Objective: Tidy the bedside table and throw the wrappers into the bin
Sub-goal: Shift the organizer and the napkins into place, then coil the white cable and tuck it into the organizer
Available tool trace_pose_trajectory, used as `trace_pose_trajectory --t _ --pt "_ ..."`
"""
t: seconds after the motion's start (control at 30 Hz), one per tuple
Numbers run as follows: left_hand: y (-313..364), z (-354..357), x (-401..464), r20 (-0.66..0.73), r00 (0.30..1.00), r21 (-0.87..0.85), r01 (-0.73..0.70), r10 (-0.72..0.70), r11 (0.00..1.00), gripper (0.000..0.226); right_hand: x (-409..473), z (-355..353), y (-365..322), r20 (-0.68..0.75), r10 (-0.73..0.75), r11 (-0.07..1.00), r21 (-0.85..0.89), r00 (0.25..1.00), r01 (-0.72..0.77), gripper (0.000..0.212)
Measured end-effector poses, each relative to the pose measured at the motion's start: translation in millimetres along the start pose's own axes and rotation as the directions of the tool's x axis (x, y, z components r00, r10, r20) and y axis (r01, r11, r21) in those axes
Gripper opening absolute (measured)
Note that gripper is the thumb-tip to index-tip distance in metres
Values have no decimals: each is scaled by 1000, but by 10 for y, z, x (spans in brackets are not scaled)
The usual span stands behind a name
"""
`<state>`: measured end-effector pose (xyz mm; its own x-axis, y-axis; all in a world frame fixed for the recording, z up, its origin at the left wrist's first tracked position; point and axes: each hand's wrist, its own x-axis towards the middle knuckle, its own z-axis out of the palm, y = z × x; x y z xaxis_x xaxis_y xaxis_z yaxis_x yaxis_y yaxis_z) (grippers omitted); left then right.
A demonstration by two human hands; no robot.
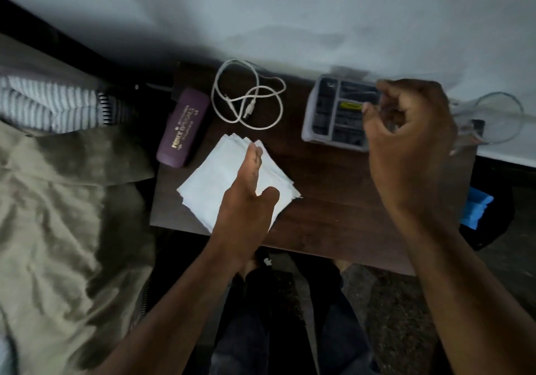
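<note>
The left hand [246,197] lies flat on a stack of white paper napkins [232,177]. Its grip is spread out, fingers straight and close together, thumb out to the side, holding nothing. The right hand [406,139] floats above the tabletop [333,200]. Its fingers are curled in toward the thumb, but I cannot tell if the grip pinches anything.

The napkins sit a bit fanned out on the left half of the dark brown tabletop, near the front edge. Under the right hand, at the back, is a gray plastic box [333,113] with small compartments. One compartment holds something yellow [351,105]. Just right of the hand, a clear glass [493,119] rests at the tabletop's right end, partly hidden.

Behind the napkins lies a white cable [249,96], looped in loose circles. Left of it, a purple case [182,129] with gold letters sits at the tabletop's left edge.

A bed with a tan sheet [58,215] and a striped pillow [49,104] is on the left. Something blue [475,206] lies on the floor to the right.
</note>
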<state>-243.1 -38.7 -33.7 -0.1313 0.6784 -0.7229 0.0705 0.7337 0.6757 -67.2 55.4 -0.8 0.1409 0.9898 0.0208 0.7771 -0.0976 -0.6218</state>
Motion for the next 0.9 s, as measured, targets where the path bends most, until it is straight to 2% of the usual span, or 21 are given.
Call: trace_pose_trajectory --t 0.23,0.3,0.37,0.47,0.6,0.73,0.9 --pt "-213 -387 -159 -60 998 -43 22 -25 999 82 -122 372 -407 57 -113 993 25 992 111 27" --pt "-240 -474 -209 -78 996 -77 27 -33 997 81 -176 481 -463 119 -132 991 42 984 128 30" --pt "-234 -527 -230 -111 993 -137 11 -27 991 79 -182 576 -489 214 -211 977 3 954 215 34" --pt "-202 -624 -230 -160 987 -192 -19 -12 981 75 -121 823 -512 446 -346 896 -103 826 432 51" --pt "-140 -733 -200 -188 982 -175 -43 10 984 73 120 1156 -525 642 -362 757 -220 676 615 71" --pt "-117 -803 -196 -199 980 -162 -48 15 986 72 265 1411 -546 695 -364 634 -302 620 712 79" --pt "-166 -818 -241 -181 983 -150 -51 24 987 70 226 1598 -534 733 -256 521 -445 631 728 70"
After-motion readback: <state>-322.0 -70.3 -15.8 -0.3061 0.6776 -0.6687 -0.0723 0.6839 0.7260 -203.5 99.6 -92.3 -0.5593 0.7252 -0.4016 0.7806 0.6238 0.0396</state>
